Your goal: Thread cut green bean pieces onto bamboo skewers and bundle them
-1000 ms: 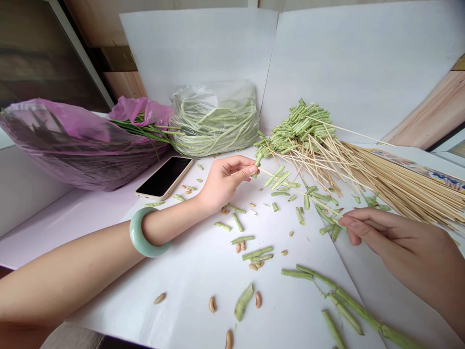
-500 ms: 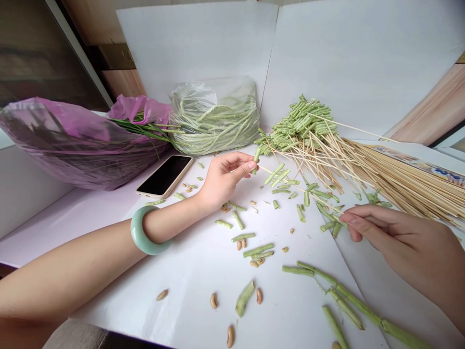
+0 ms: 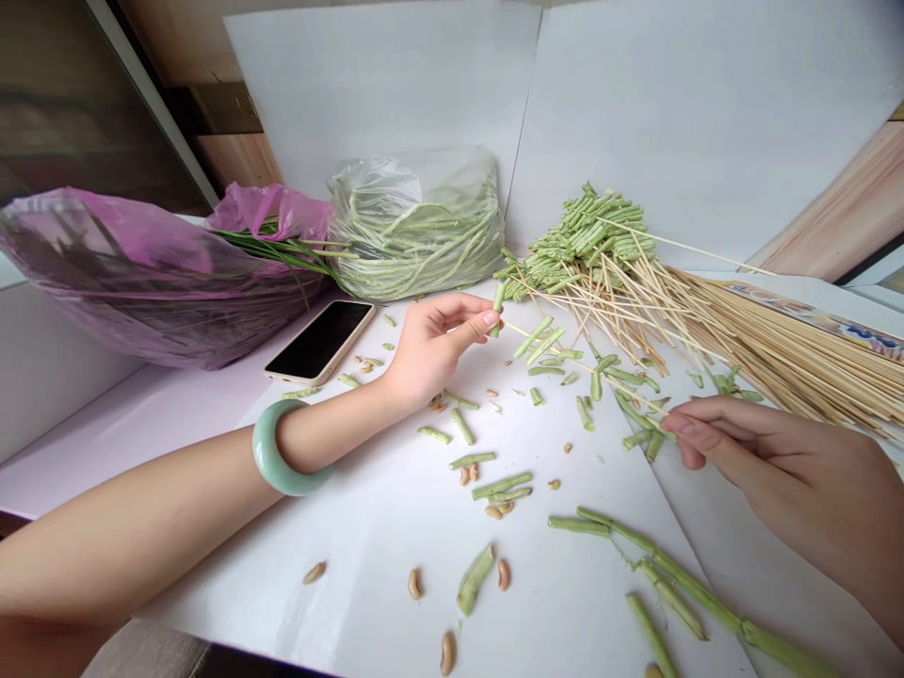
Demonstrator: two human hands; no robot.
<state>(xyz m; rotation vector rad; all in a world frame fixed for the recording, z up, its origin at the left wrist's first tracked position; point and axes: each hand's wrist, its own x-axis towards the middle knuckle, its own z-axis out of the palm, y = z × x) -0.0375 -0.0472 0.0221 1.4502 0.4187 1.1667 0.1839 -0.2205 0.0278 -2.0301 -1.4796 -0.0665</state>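
Note:
Between thumb and fingers, my left hand point(image 3: 442, 341) pinches a short green bean piece point(image 3: 497, 310), held upright at the tip of a thin wooden skewer point(image 3: 588, 365). My right hand point(image 3: 769, 461) is closed on the skewer's other end. Two bean pieces point(image 3: 540, 342) sit crosswise along the skewer near its tip. I cannot tell whether the tip has entered the piece in my left hand. Cut bean pieces point(image 3: 503, 487) and loose beans point(image 3: 504, 574) lie scattered on the white table point(image 3: 367, 574) below. A green bangle point(image 3: 266, 452) circles my left wrist.
Behind my right hand lies a bundle of bare skewers point(image 3: 769, 348), beside a pile of bean-loaded skewers point(image 3: 589, 240). A clear bag of long beans point(image 3: 424, 231), a purple bag point(image 3: 162, 282) of greens and a phone point(image 3: 321, 341) are at the back left. Longer bean stalks point(image 3: 696, 589) lie in front.

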